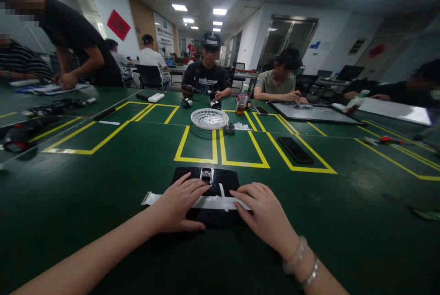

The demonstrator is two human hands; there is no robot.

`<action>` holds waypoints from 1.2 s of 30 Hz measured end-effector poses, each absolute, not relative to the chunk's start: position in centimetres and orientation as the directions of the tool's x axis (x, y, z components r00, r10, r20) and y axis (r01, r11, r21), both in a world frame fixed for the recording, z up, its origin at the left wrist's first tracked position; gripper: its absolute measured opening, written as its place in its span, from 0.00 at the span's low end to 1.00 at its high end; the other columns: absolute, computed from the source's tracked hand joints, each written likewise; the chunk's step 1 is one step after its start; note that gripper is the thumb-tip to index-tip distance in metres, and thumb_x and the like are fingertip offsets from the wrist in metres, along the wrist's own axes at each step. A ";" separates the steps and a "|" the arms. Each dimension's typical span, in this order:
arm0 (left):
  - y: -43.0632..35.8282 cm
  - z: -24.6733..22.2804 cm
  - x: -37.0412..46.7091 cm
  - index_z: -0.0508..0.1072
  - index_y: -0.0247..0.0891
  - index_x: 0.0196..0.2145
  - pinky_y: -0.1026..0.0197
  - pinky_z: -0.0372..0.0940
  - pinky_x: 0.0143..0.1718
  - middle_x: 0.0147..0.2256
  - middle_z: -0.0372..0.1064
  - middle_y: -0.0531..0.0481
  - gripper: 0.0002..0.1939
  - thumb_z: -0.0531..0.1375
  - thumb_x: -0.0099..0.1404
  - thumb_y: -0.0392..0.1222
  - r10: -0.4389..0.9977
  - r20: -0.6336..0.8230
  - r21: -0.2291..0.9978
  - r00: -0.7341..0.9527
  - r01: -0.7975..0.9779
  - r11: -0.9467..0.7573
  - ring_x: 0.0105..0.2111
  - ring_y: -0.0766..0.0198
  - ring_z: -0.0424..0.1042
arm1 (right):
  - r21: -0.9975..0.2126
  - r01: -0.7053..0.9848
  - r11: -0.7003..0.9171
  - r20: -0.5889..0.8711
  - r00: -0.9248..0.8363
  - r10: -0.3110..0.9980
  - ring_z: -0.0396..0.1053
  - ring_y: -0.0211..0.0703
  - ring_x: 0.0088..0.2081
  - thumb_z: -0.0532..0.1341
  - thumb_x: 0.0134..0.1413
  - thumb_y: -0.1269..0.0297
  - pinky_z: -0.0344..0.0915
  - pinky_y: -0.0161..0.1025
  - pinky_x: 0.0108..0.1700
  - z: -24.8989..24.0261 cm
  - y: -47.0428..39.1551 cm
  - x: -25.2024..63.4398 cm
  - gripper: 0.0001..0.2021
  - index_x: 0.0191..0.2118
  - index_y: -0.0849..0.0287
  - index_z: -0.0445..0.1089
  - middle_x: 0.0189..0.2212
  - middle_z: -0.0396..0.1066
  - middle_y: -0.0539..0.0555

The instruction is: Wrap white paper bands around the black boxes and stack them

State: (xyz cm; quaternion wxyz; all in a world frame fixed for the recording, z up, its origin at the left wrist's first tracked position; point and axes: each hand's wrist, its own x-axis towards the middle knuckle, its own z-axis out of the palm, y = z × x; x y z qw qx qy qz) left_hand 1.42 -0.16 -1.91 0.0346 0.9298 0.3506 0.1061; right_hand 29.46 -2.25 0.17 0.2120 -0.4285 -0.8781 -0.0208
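A black flat panel (pixel 223 178) with a small metal fitting (pixel 206 175) near its far edge lies on the table before me. Across it runs a flat white ribbon-like strip (pixel 209 202), with a short narrow white piece (pixel 222 189) crossing it. My left hand (pixel 182 201) rests open over the left part of the panel and strip, fingers stretched and thumb apart. At the right part of the strip is my right hand (pixel 263 205), fingers slightly bent and apart, fingertips touching or just over the strip. The hands hide parts of the strip and panel.
Beyond the panel stand a white round basket (pixel 209 119) and a bottle (pixel 241 102). A black phone-like slab (pixel 295 149) lies right, inside yellow tape lines. Dark tools (pixel 20 136) lie left. Several people sit or lean around the green table (pixel 137 185).
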 end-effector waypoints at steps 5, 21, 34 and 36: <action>0.0 -0.6 0.8 0.62 0.42 0.63 0.40 0.39 0.67 0.57 0.63 0.45 0.43 0.69 0.56 0.62 0.673 0.205 0.181 0.711 0.648 -0.740 0.58 0.47 0.61 | -0.152 0.768 0.622 0.483 -0.491 0.725 0.69 0.49 0.46 0.57 0.64 0.68 0.63 0.52 0.51 0.2 -2.0 30.1 0.14 0.53 0.54 0.71 0.44 0.73 0.56; 6.6 -1.2 -17.2 0.70 0.34 0.57 0.39 0.49 0.58 0.55 0.64 0.35 0.41 0.54 0.61 0.71 0.971 0.210 -0.023 -0.115 0.992 0.122 0.55 0.38 0.60 | -0.190 0.751 0.632 0.465 -0.498 0.732 0.70 0.49 0.46 0.59 0.61 0.70 0.66 0.52 0.51 0.0 -2.1 30.0 0.14 0.51 0.53 0.72 0.44 0.73 0.55; 5.7 -2.9 -24.8 0.70 0.23 0.54 0.40 0.54 0.44 0.50 0.64 0.21 0.55 0.47 0.54 0.80 0.801 0.111 0.071 -0.589 0.808 0.584 0.51 0.26 0.63 | -0.189 0.747 0.637 0.451 -0.511 0.732 0.70 0.48 0.46 0.59 0.61 0.70 0.67 0.52 0.51 0.0 -2.4 29.7 0.13 0.50 0.53 0.73 0.44 0.73 0.55; 5.8 -3.5 -25.3 0.72 0.20 0.49 0.39 0.52 0.40 0.47 0.65 0.20 0.57 0.46 0.50 0.82 0.814 0.154 0.104 -0.561 0.828 0.551 0.50 0.22 0.62 | -0.189 0.750 0.634 0.443 -0.512 0.736 0.70 0.48 0.46 0.59 0.61 0.70 0.67 0.52 0.51 0.1 -2.4 29.6 0.13 0.50 0.53 0.73 0.44 0.74 0.55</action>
